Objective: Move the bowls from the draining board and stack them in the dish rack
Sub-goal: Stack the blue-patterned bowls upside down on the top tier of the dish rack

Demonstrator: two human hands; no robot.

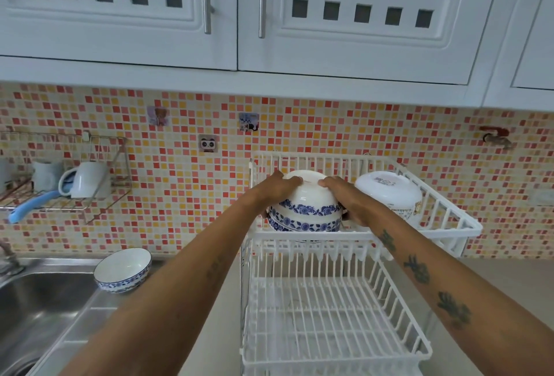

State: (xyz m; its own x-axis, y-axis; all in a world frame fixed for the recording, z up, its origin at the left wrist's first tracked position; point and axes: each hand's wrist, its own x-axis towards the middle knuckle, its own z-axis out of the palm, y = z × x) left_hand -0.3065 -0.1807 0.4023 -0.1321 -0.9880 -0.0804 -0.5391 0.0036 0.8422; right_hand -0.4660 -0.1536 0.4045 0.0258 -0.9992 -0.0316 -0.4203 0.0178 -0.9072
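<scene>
With the left hand [277,188] and right hand [347,199] clasping the upturned blue-patterned bowl [305,199] over what seems another on the dish rack's [344,238] upper tier, lower it squarely until the rims nest, leaving the last bowl [123,269] by the sink [45,291].

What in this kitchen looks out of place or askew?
One blue-patterned bowl sits tilted at the sink's edge, apart from the upside-down stack of bowls that both hands, left hand and right hand, hold in the dish rack's upper tier. Nothing looks spilled or broken.
</scene>
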